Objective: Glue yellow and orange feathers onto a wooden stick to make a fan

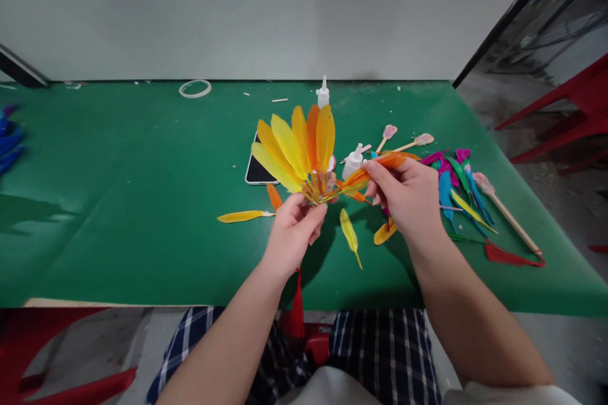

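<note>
My left hand (pixel 293 231) pinches the base of a feather fan (pixel 298 147), a spread of yellow and orange feathers standing upright above the green table (pixel 118 202). My right hand (pixel 407 193) is closed on an orange feather (pixel 375 171), whose quill end touches the fan's base. A red tassel (pixel 297 304) hangs below my left hand. Two small white glue bottles (pixel 352 161) stand just behind the fan, the farther bottle (pixel 323 93) near the back.
Loose yellow feathers (pixel 349 234) and an orange one lie by my hands. A pile of coloured feathers (pixel 458 183) and wooden sticks (pixel 510 218) lies to the right. A phone (pixel 256 171) lies behind the fan. Blue feathers (pixel 8 139) sit at far left, a white ring (pixel 195 88) at the back.
</note>
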The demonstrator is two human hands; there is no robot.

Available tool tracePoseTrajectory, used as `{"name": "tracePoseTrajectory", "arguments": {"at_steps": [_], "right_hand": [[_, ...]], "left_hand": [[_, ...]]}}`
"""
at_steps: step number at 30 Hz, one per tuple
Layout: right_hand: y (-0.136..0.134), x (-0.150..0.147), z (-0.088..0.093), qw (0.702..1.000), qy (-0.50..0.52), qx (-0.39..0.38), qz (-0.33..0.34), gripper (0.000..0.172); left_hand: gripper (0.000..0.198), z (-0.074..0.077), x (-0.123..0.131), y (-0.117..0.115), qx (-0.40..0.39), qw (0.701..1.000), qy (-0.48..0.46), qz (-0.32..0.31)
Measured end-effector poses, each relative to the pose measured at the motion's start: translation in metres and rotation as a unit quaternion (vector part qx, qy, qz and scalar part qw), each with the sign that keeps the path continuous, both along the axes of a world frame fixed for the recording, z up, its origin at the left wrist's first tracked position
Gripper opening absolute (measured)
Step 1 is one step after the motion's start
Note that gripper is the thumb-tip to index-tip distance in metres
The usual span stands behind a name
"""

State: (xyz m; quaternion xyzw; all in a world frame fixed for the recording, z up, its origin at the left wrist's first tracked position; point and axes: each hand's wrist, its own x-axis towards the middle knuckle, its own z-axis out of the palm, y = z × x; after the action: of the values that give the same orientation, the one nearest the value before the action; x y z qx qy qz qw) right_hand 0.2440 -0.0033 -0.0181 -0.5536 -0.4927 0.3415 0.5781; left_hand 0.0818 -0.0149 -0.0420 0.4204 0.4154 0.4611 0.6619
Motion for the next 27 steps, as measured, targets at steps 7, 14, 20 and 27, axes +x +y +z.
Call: {"name": "tracePoseTrajectory", "arguments": {"at_steps": [7, 14, 20, 27], "right_hand": [[0.0005, -0.0012, -0.0011, 1.000, -0.019, -0.002, -0.012, 0.016], [0.0011, -0.0024, -0.0037, 1.000, -0.028, -0.006, -0.010, 0.018], [-0.0016, -0.0037, -0.0010, 0.997, -0.058, 0.029, -0.031, 0.028], [0.0006, -0.0057, -0.0057, 0.994, 0.030, 0.074, -0.074, 0.033]], "left_hand": [[0.014, 0.0008, -0.0001, -0.0004, 0.003, 1.000, 0.013, 0.001], [0.032, -0.0028, -0.0021, 0.0004, 0.011, 0.995, 0.098, -0.008], [0.036, -0.0017, -0.0014, 0.0013, 0.008, 0.994, 0.108, 0.018], [0.029, 0.0029, -0.0002, 0.0006, 0.000, 0.998, -0.017, 0.057]]}}
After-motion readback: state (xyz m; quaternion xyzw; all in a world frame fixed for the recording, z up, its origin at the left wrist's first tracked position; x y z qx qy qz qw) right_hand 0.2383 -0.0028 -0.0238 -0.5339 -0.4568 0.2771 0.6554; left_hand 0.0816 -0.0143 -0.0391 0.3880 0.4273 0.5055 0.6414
